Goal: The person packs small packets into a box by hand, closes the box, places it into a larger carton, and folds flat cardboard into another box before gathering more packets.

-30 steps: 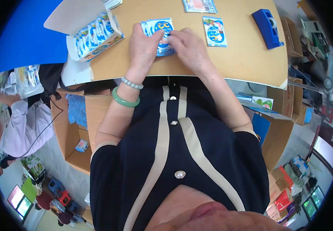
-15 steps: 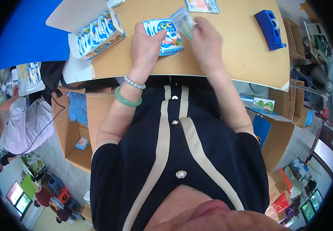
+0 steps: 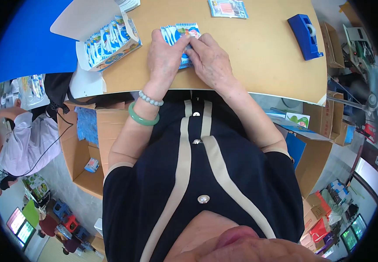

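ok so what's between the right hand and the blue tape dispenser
The head view shows only bare tan tabletop between the right hand and the blue tape dispenser.

We can read no words: the print on the packets [image 3: 192,30], the white carton [image 3: 118,56] and the brown box [image 3: 327,117] is too small for us.
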`<action>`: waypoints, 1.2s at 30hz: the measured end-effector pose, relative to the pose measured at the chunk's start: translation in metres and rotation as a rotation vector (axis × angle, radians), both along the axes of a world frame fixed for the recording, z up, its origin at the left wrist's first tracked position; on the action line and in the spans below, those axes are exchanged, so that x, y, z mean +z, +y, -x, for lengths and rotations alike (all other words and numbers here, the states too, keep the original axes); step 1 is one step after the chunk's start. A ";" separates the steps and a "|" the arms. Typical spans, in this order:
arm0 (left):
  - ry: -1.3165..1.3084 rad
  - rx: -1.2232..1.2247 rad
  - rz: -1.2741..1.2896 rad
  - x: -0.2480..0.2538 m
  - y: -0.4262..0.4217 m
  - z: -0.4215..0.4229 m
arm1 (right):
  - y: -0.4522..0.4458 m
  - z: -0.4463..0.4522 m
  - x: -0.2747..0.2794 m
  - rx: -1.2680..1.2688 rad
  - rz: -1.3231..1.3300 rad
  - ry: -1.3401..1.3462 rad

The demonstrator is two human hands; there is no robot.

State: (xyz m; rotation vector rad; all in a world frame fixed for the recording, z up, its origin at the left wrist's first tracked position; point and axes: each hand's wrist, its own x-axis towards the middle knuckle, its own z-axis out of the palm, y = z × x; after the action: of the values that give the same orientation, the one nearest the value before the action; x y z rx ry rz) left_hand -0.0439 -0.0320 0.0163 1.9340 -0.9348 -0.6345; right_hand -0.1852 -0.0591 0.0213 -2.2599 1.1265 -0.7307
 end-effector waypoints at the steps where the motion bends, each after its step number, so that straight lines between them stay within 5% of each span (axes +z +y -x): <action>1: 0.003 0.004 0.010 -0.002 -0.001 -0.001 | -0.006 0.004 0.001 0.063 -0.087 -0.015; 3: -0.019 -0.010 0.009 -0.011 -0.001 -0.005 | -0.024 0.013 0.008 0.131 -0.165 -0.028; 5: -0.036 -0.019 0.011 -0.012 -0.001 -0.008 | -0.056 0.024 0.020 0.012 -0.023 0.138; 7: 0.016 -0.012 -0.006 -0.009 -0.001 -0.007 | -0.115 0.040 -0.003 -0.032 0.502 0.318; 11: 0.044 -0.013 -0.008 -0.006 -0.002 -0.005 | -0.160 0.065 -0.020 0.066 0.560 0.397; 16: 0.085 -0.020 0.036 -0.013 0.000 -0.008 | -0.099 0.042 0.017 -0.143 -0.002 0.305; 18: 0.036 -0.009 0.008 -0.013 0.000 -0.007 | -0.070 0.026 0.017 -0.120 -0.561 -0.398; 22: -0.033 -0.012 -0.012 -0.008 -0.006 -0.001 | -0.035 0.001 -0.009 -0.167 -0.178 -0.021; 25: 0.040 0.006 -0.008 0.000 0.000 -0.004 | -0.025 -0.002 -0.004 -0.195 0.399 0.224; 36: -0.105 -0.042 -0.098 0.005 -0.003 0.002 | -0.053 0.020 0.004 0.173 -0.098 0.189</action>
State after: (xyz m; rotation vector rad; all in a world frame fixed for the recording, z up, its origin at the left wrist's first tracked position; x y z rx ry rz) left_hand -0.0456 -0.0346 0.0213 2.0552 -1.0294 -0.6180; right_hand -0.2055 -0.1121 0.0252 -2.3438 1.0095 -0.3923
